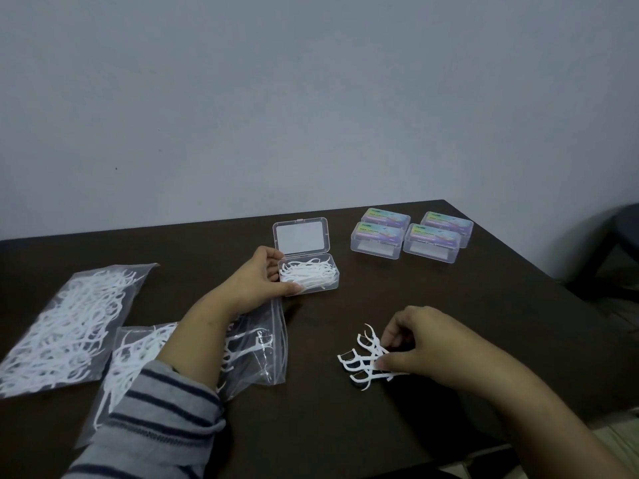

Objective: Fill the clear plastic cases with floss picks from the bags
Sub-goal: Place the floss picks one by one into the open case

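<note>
Crosswise, picks (heads left) under right fingers

Dark matt wood-look tabletop, glossy clear plastic case, crinkly shiny plastic bags, white plastic floss picks, striped knit sleeve

Table layout, near to far
Two bags left; open case centre; four closed cases behind right; loose picks front right.

You can read no text anywhere: the four closed cases at the far side of the counter carry coloured labels, but their print is too small and blurred to make out.
</note>
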